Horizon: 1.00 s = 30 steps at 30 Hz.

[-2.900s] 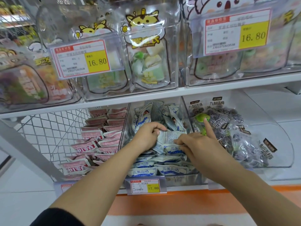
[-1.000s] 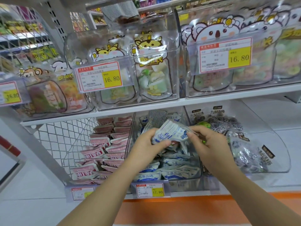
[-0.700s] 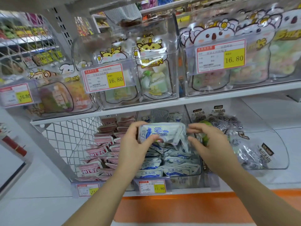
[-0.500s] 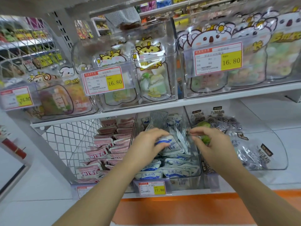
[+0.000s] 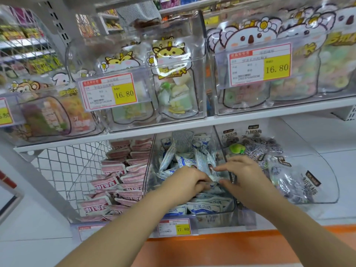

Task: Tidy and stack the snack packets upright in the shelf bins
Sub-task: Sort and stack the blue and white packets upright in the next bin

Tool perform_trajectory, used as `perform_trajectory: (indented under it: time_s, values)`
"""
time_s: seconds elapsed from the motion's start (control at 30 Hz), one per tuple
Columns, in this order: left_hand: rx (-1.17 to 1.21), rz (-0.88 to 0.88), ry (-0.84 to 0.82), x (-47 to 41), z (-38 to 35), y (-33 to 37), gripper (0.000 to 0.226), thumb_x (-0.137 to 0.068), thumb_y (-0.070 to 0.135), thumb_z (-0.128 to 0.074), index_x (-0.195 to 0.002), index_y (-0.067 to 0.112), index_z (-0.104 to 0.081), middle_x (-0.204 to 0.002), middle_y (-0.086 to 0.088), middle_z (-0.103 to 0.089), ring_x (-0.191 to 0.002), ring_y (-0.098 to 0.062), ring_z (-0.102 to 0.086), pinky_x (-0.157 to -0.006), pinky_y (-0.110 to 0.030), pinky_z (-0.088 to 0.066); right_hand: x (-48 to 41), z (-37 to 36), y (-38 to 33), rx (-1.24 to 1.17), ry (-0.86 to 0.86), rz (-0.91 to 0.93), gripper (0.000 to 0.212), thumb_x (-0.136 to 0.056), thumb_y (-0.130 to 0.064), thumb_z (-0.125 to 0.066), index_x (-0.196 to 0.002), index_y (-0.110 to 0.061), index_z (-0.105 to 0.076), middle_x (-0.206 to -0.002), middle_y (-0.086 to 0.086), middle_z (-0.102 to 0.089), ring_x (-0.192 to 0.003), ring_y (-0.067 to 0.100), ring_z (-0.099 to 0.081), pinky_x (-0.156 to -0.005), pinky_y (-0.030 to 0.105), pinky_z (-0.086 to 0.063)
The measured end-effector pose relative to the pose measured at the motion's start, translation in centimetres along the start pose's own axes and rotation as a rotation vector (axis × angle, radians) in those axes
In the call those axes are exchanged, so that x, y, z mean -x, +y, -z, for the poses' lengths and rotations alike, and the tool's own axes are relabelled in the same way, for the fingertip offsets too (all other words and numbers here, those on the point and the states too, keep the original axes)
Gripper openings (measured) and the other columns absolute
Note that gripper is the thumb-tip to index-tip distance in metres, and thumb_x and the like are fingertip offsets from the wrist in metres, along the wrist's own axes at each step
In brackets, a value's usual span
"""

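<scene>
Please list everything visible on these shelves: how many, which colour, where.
pink packets: many, pink, lower shelf, left bin
blue-white packets: many, blue and white, lower shelf, middle bin
dark bags: several, dark purple, lower shelf, right bin
candy bags: several, clear with animal pictures, upper shelf bins
price tags: five, white and yellow, bin fronts
mesh panel: one, white, left of pink packets
left hand: one, middle bin, grips blue-white packets
right hand: one, middle bin, pinches blue-white packets
</scene>
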State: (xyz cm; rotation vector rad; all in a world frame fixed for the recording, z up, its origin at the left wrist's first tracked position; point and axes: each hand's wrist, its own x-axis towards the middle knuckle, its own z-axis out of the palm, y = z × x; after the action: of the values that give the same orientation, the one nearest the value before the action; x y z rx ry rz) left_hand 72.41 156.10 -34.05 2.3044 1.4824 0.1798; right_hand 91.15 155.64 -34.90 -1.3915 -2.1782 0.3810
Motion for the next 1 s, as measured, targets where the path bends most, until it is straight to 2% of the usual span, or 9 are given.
perform_trajectory:
  time_s: [0.13,0.23,0.3,0.37,0.47,0.63,0.77,0.9,1.0]
  values:
    - [0.116,-0.018,-0.083,1.5,0.8,0.1,0.032,-0.094,0.029,-0.054,-0.126,0.025,-0.059,-0.135,0.003,-0.050,-0.128,-0.009,-0.042,-0.106,-0.025,-0.034,0.0,0.0,-0.2,0.150,-0.022,0.148,0.031,-0.072,-0.020,-0.078,-0.102,-0.026,-0.072,-0.106,-0.007,-0.071,-0.128,0.028,-0.043,-0.111,0.051,-0.014]
    - [0.114,0.027,-0.094,1.9,0.8,0.1,0.034,-0.091,0.016,-0.054,-0.124,0.025,-0.057,-0.094,0.011,-0.059,-0.086,-0.002,-0.056,-0.075,-0.016,-0.044,-0.2,0.0,-1.8,0.330,-0.138,0.171,0.030,-0.082,-0.031,-0.066,-0.113,-0.033,-0.066,-0.117,-0.009,-0.066,-0.142,0.019,-0.021,-0.111,0.048,0.014]
    - [0.313,0.111,-0.120,2.1,1.5,0.0,0.032,-0.087,0.007,-0.052,-0.115,0.022,-0.057,-0.099,0.012,-0.061,-0.089,-0.003,-0.059,-0.077,-0.020,-0.047,-0.4,-0.1,-2.7,0.460,-0.232,0.182,0.035,-0.087,-0.033,-0.058,-0.122,-0.034,-0.060,-0.129,-0.006,-0.059,-0.143,0.013,-0.015,-0.108,0.046,0.022]
    - [0.553,0.183,-0.171,2.0,2.4,-0.5,0.030,-0.088,0.001,-0.046,-0.108,0.021,-0.054,-0.114,0.005,-0.063,-0.108,-0.012,-0.060,-0.090,-0.029,-0.047,-0.6,-0.1,-3.0,0.496,-0.246,0.218,0.030,-0.088,-0.029,-0.056,-0.118,-0.031,-0.062,-0.122,-0.004,-0.062,-0.135,0.011,-0.032,-0.108,0.043,0.024]
    - [0.718,0.252,-0.114,1.1,3.3,-1.6,0.028,-0.092,-0.003,-0.039,-0.098,0.020,-0.054,-0.114,-0.001,-0.064,-0.099,-0.015,-0.065,-0.084,-0.030,-0.053,-1.0,0.2,-2.8,0.517,-0.236,0.255,0.015,-0.091,-0.028,-0.053,-0.102,-0.027,-0.064,-0.097,-0.009,-0.065,-0.106,0.009,-0.054,-0.112,0.042,0.022]
    - [0.110,0.066,0.154,-2.2,3.2,-2.4,0.037,-0.093,0.004,-0.048,-0.123,0.024,-0.058,-0.122,0.002,-0.060,-0.085,-0.004,-0.057,-0.075,-0.019,-0.047,-0.3,0.1,-2.4,0.548,-0.283,0.234,0.024,-0.092,-0.028,-0.051,-0.115,-0.026,-0.059,-0.111,-0.008,-0.063,-0.115,0.006,-0.049,-0.110,0.040,0.023]
    - [-0.291,-0.092,0.173,-5.4,2.4,-2.3,0.038,-0.090,0.021,-0.061,-0.126,0.032,-0.057,-0.132,0.002,-0.046,-0.121,-0.020,-0.042,-0.096,-0.036,-0.041,-0.1,0.1,-1.8,0.455,-0.246,0.256,0.019,-0.092,-0.027,-0.053,-0.108,-0.026,-0.063,-0.110,-0.009,-0.063,-0.117,0.004,-0.046,-0.104,0.033,0.030]
    - [-0.410,-0.161,0.213,-7.0,1.9,-2.5,0.021,-0.089,0.021,-0.062,-0.109,0.023,-0.065,-0.117,0.001,-0.056,-0.114,-0.023,-0.046,-0.085,-0.031,-0.038,0.0,-0.4,-1.1,0.374,-0.186,0.298,0.012,-0.079,-0.022,-0.070,-0.091,-0.021,-0.070,-0.097,-0.004,-0.069,-0.109,0.010,-0.057,-0.110,0.040,0.015]
    - [-0.255,-0.080,0.341,-6.3,2.6,-2.5,0.018,-0.093,0.018,-0.054,-0.108,0.016,-0.062,-0.108,-0.003,-0.062,-0.098,-0.024,-0.057,-0.075,-0.029,-0.041,-0.1,0.0,-1.3,0.367,-0.189,0.281,0.013,-0.079,-0.024,-0.071,-0.090,-0.019,-0.072,-0.097,-0.002,-0.070,-0.111,0.011,-0.058,-0.111,0.043,0.011]
